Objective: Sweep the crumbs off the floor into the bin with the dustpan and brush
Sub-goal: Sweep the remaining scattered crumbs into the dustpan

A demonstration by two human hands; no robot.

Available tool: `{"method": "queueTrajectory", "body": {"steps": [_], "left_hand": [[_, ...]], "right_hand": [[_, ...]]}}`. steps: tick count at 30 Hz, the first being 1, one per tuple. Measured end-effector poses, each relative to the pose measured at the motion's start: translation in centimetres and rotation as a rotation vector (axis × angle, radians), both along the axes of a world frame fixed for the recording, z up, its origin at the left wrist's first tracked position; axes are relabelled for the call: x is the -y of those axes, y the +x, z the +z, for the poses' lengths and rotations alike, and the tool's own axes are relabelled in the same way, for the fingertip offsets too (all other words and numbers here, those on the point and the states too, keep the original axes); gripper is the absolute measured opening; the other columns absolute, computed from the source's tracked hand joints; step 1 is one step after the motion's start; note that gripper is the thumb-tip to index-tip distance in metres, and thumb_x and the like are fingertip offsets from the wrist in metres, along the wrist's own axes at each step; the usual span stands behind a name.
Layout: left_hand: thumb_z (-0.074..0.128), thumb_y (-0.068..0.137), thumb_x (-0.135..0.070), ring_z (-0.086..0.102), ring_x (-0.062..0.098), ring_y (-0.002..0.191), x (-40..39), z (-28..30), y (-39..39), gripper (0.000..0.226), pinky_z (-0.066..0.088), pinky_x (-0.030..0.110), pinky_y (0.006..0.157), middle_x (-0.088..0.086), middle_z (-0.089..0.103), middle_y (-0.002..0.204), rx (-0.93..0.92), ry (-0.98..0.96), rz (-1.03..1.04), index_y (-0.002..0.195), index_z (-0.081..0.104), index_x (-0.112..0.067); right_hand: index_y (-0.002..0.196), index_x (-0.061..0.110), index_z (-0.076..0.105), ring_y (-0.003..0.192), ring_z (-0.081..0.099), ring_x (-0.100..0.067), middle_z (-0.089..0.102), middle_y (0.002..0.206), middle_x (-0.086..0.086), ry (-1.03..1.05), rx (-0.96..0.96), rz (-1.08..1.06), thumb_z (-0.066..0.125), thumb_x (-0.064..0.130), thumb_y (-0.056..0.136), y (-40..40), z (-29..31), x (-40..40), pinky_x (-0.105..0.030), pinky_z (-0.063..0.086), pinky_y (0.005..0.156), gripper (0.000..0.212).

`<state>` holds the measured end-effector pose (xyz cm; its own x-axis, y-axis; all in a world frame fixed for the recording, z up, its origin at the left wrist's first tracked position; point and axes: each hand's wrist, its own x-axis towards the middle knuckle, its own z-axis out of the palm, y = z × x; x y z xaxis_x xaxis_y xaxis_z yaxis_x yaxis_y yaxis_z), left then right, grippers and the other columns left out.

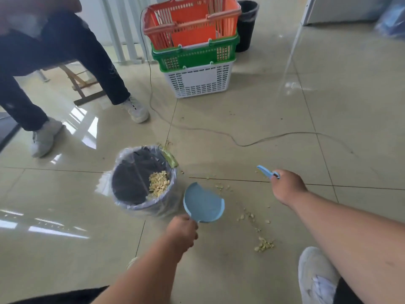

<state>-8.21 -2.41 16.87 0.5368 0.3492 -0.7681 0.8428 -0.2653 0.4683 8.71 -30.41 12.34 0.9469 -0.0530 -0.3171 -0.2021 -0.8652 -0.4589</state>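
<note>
Left hand [182, 232] kept closed grip on blue dustpan [203, 205] handle, pan rim just beside lined bin [143, 183], which held crumbs. Right hand [287, 186] gripped blue brush [266, 171], raised over tiled floor [252, 110]. Crumb pile [264, 244] lay near shoe [315, 277]. Cable [241, 143] crossed open floor before stacked baskets [195, 47].

I am in a shop back room or office: glossy tiled floor [285, 95], stacked plastic shopping baskets [195, 44], a black waste bin [247, 25] behind them, a trailing cable [219, 130].
</note>
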Motion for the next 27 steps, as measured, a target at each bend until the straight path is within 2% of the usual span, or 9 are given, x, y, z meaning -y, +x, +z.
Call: {"method": "queueTrajectory", "body": {"steps": [2, 7, 10, 13, 16, 20, 21, 24, 27], "left_hand": [[0.046, 0.095, -0.005, 0.046, 0.022, 0.05, -1.7, -2.2, 0.7, 0.02, 0.03, 0.017, 0.04, 0.014, 0.061, 0.072, 0.056, -0.01, 0.087, 0.083, 0.062, -0.006], [0.05, 0.098, -0.007, 0.043, 0.022, 0.054, -4.4, -6.2, 3.3, 0.022, 0.031, 0.028, 0.052, 0.012, 0.054, 0.067, 0.153, 0.02, 0.138, 0.077, 0.057, -0.007], [0.052, 0.101, -0.016, 0.046, 0.024, 0.057, -6.2, -8.6, 4.7, 0.027, 0.035, 0.031, 0.056, 0.011, 0.055, 0.066, 0.156, 0.064, 0.099, 0.076, 0.056, -0.007], [0.051, 0.101, -0.02, 0.058, 0.034, 0.067, -8.3, -10.1, 6.1, 0.032, 0.046, 0.036, 0.063, 0.014, 0.062, 0.072, 0.257, 0.245, -0.063, 0.072, 0.061, -0.011], [0.042, 0.095, -0.015, 0.064, 0.041, 0.066, -10.6, -10.9, 7.2, 0.032, 0.058, 0.042, 0.063, 0.016, 0.064, 0.073, 0.308, 0.133, -0.061, 0.078, 0.067, -0.006], [0.049, 0.1, -0.02, 0.063, 0.041, 0.071, -13.2, -12.4, 7.6, 0.035, 0.054, 0.045, 0.071, 0.019, 0.065, 0.073, 0.322, 0.318, -0.058, 0.069, 0.06, -0.01], [0.052, 0.101, -0.021, 0.062, 0.039, 0.072, -13.8, -12.5, 7.7, 0.035, 0.053, 0.045, 0.073, 0.018, 0.065, 0.074, 0.264, 0.358, -0.085, 0.068, 0.057, -0.01], [0.057, 0.1, -0.027, 0.058, 0.034, 0.066, -14.7, -12.7, 7.5, 0.035, 0.05, 0.042, 0.067, 0.015, 0.064, 0.069, 0.193, 0.315, -0.018, 0.069, 0.058, -0.01], [0.062, 0.091, -0.028, 0.052, 0.031, 0.056, -15.2, -12.4, 7.6, 0.03, 0.042, 0.035, 0.057, 0.013, 0.062, 0.06, 0.141, 0.273, 0.013, 0.068, 0.064, -0.009]], "right_hand": [[0.079, 0.011, 0.056, 0.071, 0.056, -0.035, 0.059, 0.069, -0.007, -0.043, 0.018, -0.001, 0.046, 0.02, 0.099, 1.7, -2.1, 0.1, -0.033, 0.035, 0.053, 0.024], [0.087, 0.011, 0.058, 0.072, 0.06, -0.037, 0.064, 0.075, -0.014, -0.11, 0.055, -0.044, 0.049, 0.018, 0.097, 6.3, -6.4, 0.2, -0.039, 0.054, 0.064, 0.016], [0.095, 0.012, 0.062, 0.078, 0.062, -0.038, 0.067, 0.086, -0.018, -0.171, 0.046, -0.079, 0.049, 0.015, 0.094, 8.8, -8.1, 1.8, -0.038, 0.053, 0.068, 0.013], [0.096, 0.013, 0.062, 0.081, 0.061, -0.037, 0.068, 0.092, -0.019, -0.245, -0.026, -0.031, 0.047, 0.02, 0.096, 9.7, -9.7, 3.2, -0.035, 0.047, 0.066, 0.017], [0.092, 0.01, 0.062, 0.082, 0.061, -0.037, 0.069, 0.094, -0.022, -0.279, -0.064, 0.182, 0.046, 0.021, 0.099, 9.0, -11.0, 2.3, -0.034, 0.035, 0.062, 0.02], [0.114, 0.004, 0.061, 0.089, 0.065, -0.039, 0.069, 0.099, -0.022, -0.269, -0.024, 0.269, 0.046, 0.019, 0.098, 7.2, -12.7, -0.6, -0.037, 0.039, 0.065, 0.026], [0.119, 0.005, 0.06, 0.091, 0.065, -0.039, 0.068, 0.102, -0.02, -0.275, -0.039, 0.276, 0.046, 0.019, 0.098, 6.6, -12.9, -1.5, -0.036, 0.041, 0.067, 0.029], [0.137, 0.008, 0.051, 0.1, 0.063, -0.039, 0.066, 0.112, -0.018, -0.234, -0.08, 0.351, 0.045, 0.019, 0.098, 4.5, -13.0, -4.0, -0.037, 0.046, 0.075, 0.041], [0.129, 0.007, 0.056, 0.098, 0.06, -0.038, 0.065, 0.108, -0.018, -0.164, -0.074, 0.463, 0.046, 0.018, 0.099, 2.9, -12.2, -5.7, -0.038, 0.041, 0.072, 0.033]]}}
